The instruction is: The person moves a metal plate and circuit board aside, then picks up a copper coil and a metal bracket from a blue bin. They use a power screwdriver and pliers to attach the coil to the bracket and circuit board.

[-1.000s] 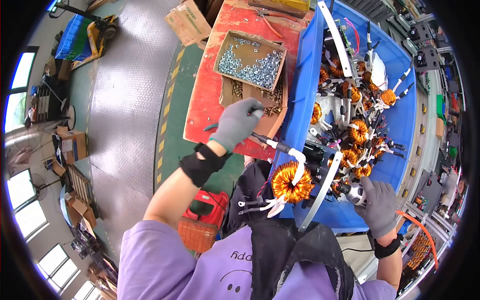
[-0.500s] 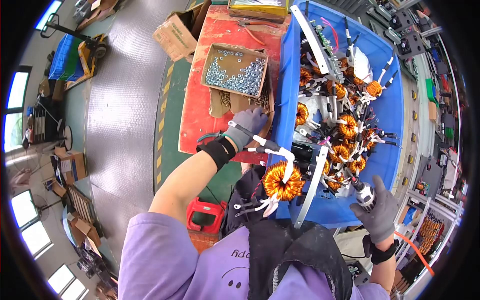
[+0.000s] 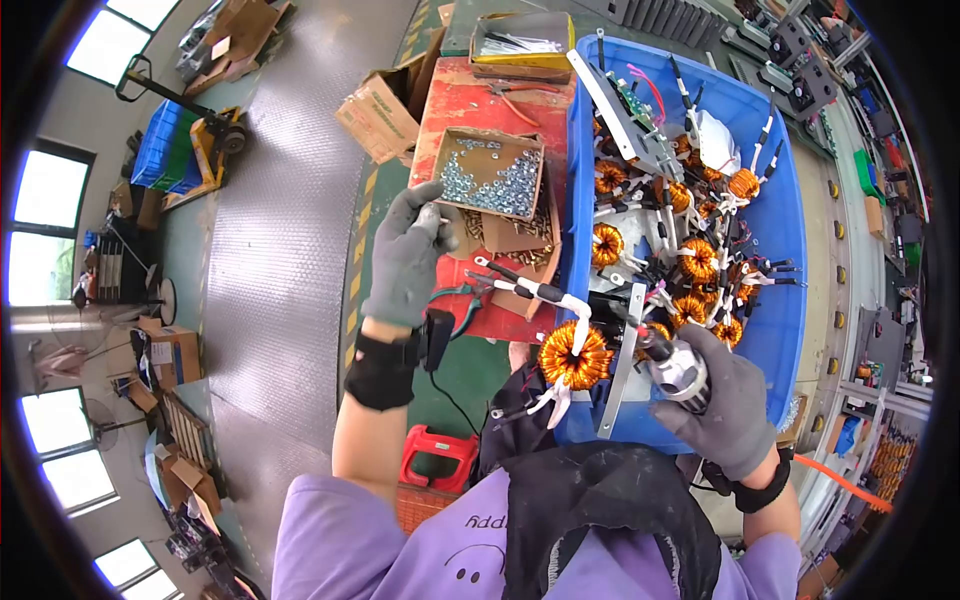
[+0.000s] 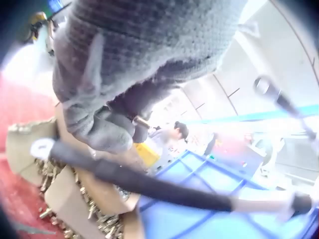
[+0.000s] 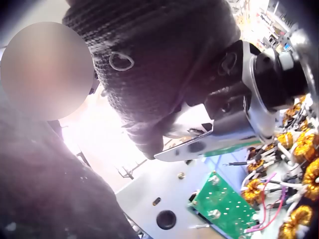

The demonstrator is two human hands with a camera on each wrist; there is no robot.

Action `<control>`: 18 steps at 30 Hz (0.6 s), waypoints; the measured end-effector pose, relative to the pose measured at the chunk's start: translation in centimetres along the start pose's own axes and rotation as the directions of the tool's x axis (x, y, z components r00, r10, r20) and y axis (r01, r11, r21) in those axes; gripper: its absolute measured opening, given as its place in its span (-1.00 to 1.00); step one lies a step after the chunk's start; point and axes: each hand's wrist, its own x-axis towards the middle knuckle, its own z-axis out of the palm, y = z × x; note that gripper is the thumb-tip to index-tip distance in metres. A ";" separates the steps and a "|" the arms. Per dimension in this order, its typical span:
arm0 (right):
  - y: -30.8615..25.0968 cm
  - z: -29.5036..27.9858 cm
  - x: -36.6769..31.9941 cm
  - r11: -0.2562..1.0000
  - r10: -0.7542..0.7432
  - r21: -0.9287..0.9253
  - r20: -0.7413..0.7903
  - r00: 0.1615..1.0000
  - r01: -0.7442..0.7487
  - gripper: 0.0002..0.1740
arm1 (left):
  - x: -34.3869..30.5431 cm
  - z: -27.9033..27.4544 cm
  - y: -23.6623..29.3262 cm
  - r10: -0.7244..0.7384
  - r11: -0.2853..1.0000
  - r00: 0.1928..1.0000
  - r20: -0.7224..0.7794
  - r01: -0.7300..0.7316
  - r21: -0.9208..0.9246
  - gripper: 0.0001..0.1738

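Observation:
My gloved left hand (image 3: 405,262) is raised beside the nut box, over the red table's edge. Its thumb and finger pinch a small brass-coloured bolt (image 4: 142,121). A black cable with a ring lug (image 4: 42,148) crosses below the hand in the left wrist view. My gloved right hand (image 3: 728,415) grips a silver and black power screwdriver (image 3: 680,375), its tip pointing at the metal bracket (image 3: 622,370). A large copper-wound coil (image 3: 575,362) with white and black leads hangs beside that bracket. In the right wrist view a green circuit board (image 5: 222,204) is fixed to a metal plate (image 5: 144,199).
A blue bin (image 3: 785,330) holds several copper coils, leads and boards. On the red table (image 3: 455,90) stand a cardboard box of nuts (image 3: 490,190) above one of brass bolts (image 3: 540,252); red-handled pliers (image 3: 520,105) lie behind. An orange hose (image 3: 845,480) runs behind my right hand.
My left hand has come up out of the bolt box and moved left, bolt between its fingers. My right hand has brought the screwdriver left, close to the metal bracket.

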 end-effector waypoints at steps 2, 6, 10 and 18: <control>-1.2 0.1 1.3 0.999 -0.040 0.020 0.014 0.999 0.040 -0.14 | -2.8 1.4 2.8 0.033 0.996 0.998 0.048 -0.028 -0.088 -0.65; -2.5 0.6 2.5 0.993 -0.118 0.026 0.013 0.993 0.118 -0.16 | -7.3 5.0 4.8 -0.006 0.989 0.991 0.134 0.026 -0.146 -0.64; -2.8 0.2 2.3 0.995 -0.097 0.021 0.037 0.995 0.096 -0.17 | -8.8 6.4 4.2 -0.042 0.959 0.962 0.269 0.114 -0.260 -0.64; -2.0 0.0 1.0 0.999 -0.054 0.009 0.026 0.998 0.053 -0.18 | -10.3 9.0 3.5 -0.006 0.967 0.988 0.153 0.045 -0.251 -0.69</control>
